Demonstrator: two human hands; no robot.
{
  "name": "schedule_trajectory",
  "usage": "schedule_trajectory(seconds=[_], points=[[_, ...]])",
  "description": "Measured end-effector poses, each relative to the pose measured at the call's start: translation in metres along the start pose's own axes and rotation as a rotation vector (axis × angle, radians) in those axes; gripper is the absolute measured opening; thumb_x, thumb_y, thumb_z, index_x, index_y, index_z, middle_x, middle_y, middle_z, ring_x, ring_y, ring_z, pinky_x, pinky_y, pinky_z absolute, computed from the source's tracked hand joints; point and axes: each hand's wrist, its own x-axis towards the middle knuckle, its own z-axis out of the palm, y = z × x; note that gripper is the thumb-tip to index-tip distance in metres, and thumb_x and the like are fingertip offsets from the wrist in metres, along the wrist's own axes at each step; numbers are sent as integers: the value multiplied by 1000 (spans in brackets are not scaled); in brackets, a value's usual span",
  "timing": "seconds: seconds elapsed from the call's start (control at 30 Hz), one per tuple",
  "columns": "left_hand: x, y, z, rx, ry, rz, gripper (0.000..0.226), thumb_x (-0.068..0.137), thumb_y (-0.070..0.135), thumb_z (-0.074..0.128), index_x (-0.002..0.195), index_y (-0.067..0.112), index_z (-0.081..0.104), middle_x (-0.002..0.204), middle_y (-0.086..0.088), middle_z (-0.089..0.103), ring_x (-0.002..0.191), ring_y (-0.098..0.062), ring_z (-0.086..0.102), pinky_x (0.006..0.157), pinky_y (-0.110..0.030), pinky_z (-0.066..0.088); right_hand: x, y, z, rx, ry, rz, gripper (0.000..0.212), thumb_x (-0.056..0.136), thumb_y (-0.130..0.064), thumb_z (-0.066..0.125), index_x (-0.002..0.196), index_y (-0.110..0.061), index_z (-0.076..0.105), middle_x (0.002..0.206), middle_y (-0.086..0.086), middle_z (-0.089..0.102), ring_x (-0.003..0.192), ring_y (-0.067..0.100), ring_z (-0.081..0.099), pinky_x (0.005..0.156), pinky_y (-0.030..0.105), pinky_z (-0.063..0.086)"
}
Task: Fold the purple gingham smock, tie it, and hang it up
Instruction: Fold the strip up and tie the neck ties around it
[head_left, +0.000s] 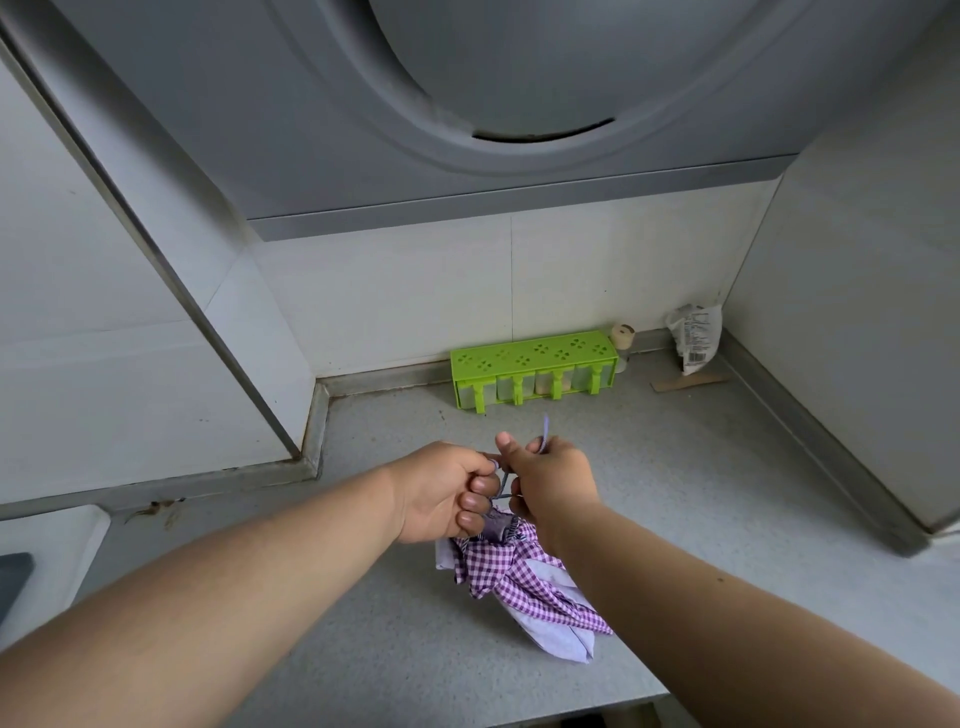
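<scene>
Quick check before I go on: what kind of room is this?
Most likely a home kitchen: a range hood hangs over a speckled grey countertop, and a green condiment rack stands against the tiled wall.

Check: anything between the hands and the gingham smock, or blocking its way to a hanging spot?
Nothing between them: left hand and right hand both grip the purple strap at the top of the bundled smock on the counter. No hook or hanging spot is in view, so that path cannot be judged.
</scene>
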Motion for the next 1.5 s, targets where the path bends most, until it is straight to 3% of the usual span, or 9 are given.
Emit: schedule_trajectory(seconds=[0.17,0.33,0.6,0.7,0.83,0.97,1.03,1.17,1.5], points=[[2,0,2,-27,1,-46,26,107,15,34,84,20,44,64,4,33,49,-10,25,46,-22,25,1,-4,-1,-72,7,-12,51,84,-32,85,89,-17,36,60,4,50,35,15,37,43,29,37],[3,0,2,-66,13,-48,24,106,17,32,85,20,44,64,4,34,49,-11,26,47,-24,26,7,-2,-1,-133,-49,69,39,87,-41,81,79,-8,62,50,3,48,40,18,42,50,32,39],[5,1,-2,-123,57,1,22,106,16,31,91,18,48,61,4,35,48,-10,27,46,-24,26,9,5,1,-56,-175,31,3,98,-9,67,100,-11,67,69,5,57,49,13,46,48,27,40],[6,2,-1,-116,42,-9,20,106,14,31,90,19,44,61,4,34,47,-11,28,46,-24,26,9,5,0,9,-75,-6,20,93,-9,74,93,-13,54,74,6,60,50,13,46,45,27,39],[8,2,2,-110,44,-11,24,104,12,32,84,20,43,61,4,33,47,-11,28,45,-23,26,8,4,1,-43,-78,-65,9,93,-5,72,90,-11,66,70,5,66,47,10,51,46,24,44],[12,2,-2,-103,53,-3,29,99,11,33,77,15,53,62,2,31,49,-12,27,46,-24,26,6,1,0,-168,-230,-116,21,96,2,58,97,-10,75,77,10,76,64,13,69,70,36,64],[13,2,-3,-134,43,17,34,96,8,32,91,17,64,63,2,30,50,-12,25,48,-23,25,4,-2,-3,-224,-322,-149,31,93,5,50,102,-8,77,88,16,79,78,19,74,82,42,64],[15,3,-6,-154,29,12,33,91,10,35,107,16,63,63,1,31,49,-12,27,47,-23,27,6,-1,-10,-347,-415,-258,21,92,-8,65,105,-17,79,96,7,80,95,22,77,94,47,60],[12,2,-6,-152,-21,-38,18,84,21,35,74,21,49,65,3,29,50,-13,25,52,-28,19,12,0,-8,-512,-305,-395,13,95,-13,72,91,-21,81,85,-6,78,78,5,71,73,19,56]])
